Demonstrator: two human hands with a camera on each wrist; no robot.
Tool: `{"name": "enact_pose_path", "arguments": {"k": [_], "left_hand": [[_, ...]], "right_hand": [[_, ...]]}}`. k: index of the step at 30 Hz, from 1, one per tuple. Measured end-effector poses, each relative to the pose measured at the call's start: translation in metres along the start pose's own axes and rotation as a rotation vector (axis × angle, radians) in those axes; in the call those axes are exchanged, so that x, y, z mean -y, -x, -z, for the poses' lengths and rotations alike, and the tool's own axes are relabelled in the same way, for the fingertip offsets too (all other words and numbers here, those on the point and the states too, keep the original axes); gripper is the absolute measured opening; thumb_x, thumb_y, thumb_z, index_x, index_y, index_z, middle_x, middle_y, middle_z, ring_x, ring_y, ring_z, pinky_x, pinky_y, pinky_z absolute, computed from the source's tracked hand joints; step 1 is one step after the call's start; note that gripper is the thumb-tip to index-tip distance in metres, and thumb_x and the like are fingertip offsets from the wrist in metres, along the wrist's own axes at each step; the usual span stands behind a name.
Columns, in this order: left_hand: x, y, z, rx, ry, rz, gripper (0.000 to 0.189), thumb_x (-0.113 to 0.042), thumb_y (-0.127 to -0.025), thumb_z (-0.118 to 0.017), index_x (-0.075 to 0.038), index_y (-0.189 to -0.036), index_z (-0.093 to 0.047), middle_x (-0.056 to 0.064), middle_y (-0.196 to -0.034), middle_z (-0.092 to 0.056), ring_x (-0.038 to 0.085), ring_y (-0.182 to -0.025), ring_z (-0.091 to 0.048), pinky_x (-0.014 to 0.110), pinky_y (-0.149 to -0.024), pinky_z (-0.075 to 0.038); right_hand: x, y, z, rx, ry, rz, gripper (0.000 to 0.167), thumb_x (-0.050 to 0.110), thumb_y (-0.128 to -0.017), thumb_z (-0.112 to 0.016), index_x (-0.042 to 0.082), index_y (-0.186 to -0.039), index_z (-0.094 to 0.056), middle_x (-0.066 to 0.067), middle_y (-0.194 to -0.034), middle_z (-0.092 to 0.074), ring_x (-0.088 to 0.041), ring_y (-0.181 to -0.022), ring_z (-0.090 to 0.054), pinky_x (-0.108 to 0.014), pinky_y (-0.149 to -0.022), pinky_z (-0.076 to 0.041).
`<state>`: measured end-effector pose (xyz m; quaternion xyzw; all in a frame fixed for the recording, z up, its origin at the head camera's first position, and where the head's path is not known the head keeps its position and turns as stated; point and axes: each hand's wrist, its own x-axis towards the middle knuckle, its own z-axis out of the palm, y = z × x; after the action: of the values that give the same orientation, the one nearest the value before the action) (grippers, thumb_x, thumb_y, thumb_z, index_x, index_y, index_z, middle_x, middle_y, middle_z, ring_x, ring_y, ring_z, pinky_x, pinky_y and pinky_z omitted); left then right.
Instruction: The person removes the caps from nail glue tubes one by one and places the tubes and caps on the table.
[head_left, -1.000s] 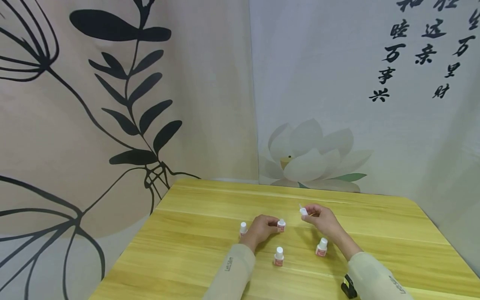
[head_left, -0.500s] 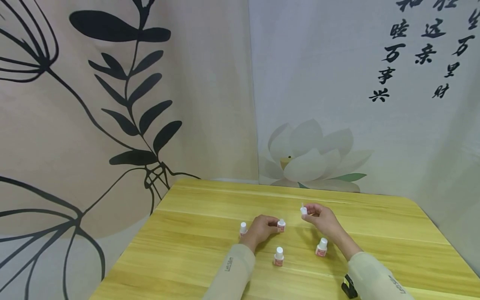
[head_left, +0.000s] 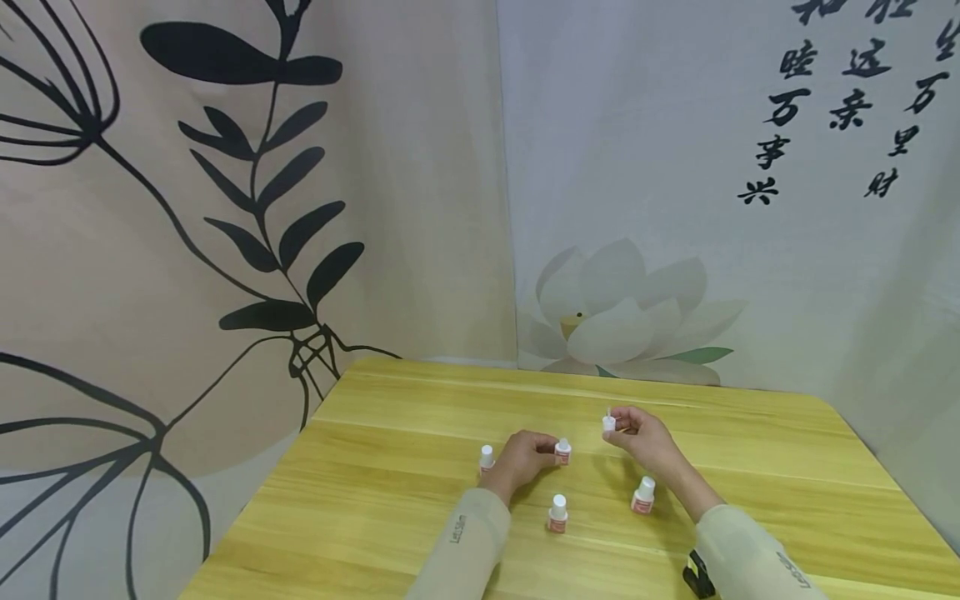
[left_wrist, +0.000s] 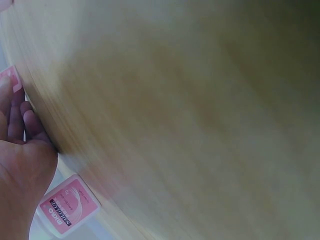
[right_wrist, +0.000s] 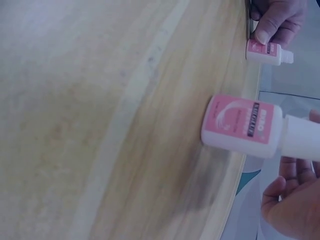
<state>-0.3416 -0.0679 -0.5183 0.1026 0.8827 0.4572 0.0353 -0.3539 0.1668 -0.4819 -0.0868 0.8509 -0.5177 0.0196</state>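
Observation:
My left hand (head_left: 525, 457) pinches a small uncapped nail glue bottle (head_left: 562, 454) that stands upright on the wooden table (head_left: 420, 408). In the left wrist view only a corner of that bottle shows past the fingers. To its right and a little farther back, my right hand (head_left: 643, 435) holds a white brush cap (head_left: 609, 426) between thumb and fingers, its thin brush pointing up. The right wrist view has the left thumb (right_wrist: 270, 26) pressed on the held bottle's pink label, with the bare nozzle exposed.
Capped nail glue bottles stand around the hands: one left of the left wrist (head_left: 487, 459), one nearer the front (head_left: 558, 514), another beside the right forearm (head_left: 643, 495). A black object (head_left: 698, 575) lies by the right sleeve. A printed curtain (head_left: 435, 208) hangs behind the table.
The brush cap in my right hand has turned from a leftward lean to upright and shifted slightly right. My left hand and the bottle have stayed in place.

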Motion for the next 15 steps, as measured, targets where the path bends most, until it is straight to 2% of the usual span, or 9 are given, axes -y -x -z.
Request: {"name": "enact_pose_path", "arguments": {"k": [8,15], "left_hand": [[0.0019,-0.0003,-0.0005,-0.002,0.0,-0.007,0.017,-0.02,-0.087,-0.077,-0.015,-0.103,-0.077,-0.006,-0.101,-0.073,0.014,-0.101,-0.065,0.035,-0.093,-0.05],[0.0025,-0.0004,-0.0009,-0.005,0.01,-0.008,0.018,-0.022,-0.086,-0.077,-0.015,-0.102,-0.078,-0.008,-0.098,-0.073,0.012,-0.098,-0.065,0.034,-0.092,-0.051]], "right_hand": [[0.0028,0.0012,0.0013,-0.001,0.035,0.002,0.037,0.018,-0.093,-0.071,-0.002,-0.121,-0.06,-0.008,-0.103,-0.063,-0.021,-0.092,-0.057,-0.031,-0.075,-0.05],[0.004,0.0025,0.0054,-0.002,0.006,-0.018,0.038,0.02,-0.095,-0.069,-0.002,-0.125,-0.059,-0.009,-0.107,-0.063,-0.024,-0.099,-0.056,-0.042,-0.087,-0.05]]}}
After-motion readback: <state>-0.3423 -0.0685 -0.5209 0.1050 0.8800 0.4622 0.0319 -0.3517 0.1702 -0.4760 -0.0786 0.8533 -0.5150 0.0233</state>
